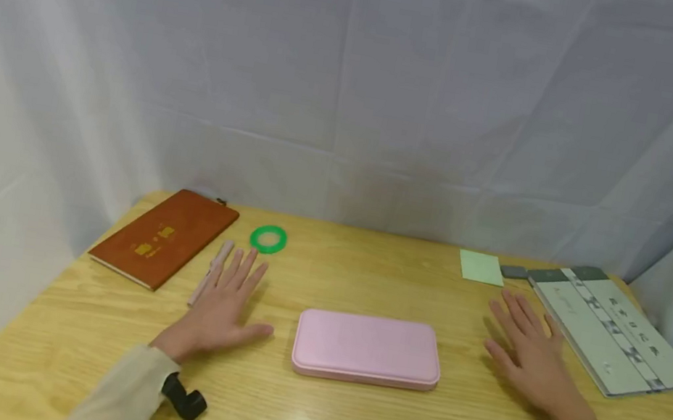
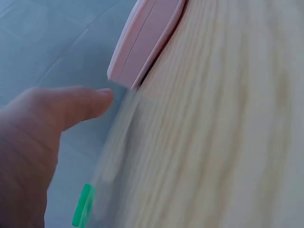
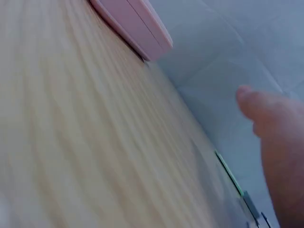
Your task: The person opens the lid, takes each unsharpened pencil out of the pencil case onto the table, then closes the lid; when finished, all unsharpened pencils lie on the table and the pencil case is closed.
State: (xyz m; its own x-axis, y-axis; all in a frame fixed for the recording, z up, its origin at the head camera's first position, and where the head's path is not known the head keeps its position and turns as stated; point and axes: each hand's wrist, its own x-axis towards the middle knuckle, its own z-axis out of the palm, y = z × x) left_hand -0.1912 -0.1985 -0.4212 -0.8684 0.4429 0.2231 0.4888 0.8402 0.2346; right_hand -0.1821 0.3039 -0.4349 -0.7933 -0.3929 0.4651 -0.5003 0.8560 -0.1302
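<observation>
Between the two hands a pink case (image 1: 367, 348) with rounded corners lies closed on the wooden table (image 1: 358, 280). To its left is my left hand (image 1: 221, 313), palm down with fingers spread and nothing held. A slim pale pink pen (image 1: 222, 254) lies partly hidden beside those fingers. On the other side my right hand (image 1: 531, 355) is spread palm down too, holding nothing, close to a pale green notebook (image 1: 611, 331). The left wrist view shows the thumb (image 2: 80, 107) near the case's end (image 2: 142, 42); in the right wrist view the thumb (image 3: 261, 107) stands apart from it.
At the back left lie a brown notebook (image 1: 163, 238) and a green tape ring (image 1: 269, 239). A light green sticky-note pad (image 1: 481, 267) and a small dark grey block (image 1: 513, 272) lie at the back right. White cloth (image 1: 342, 93) hangs behind the table.
</observation>
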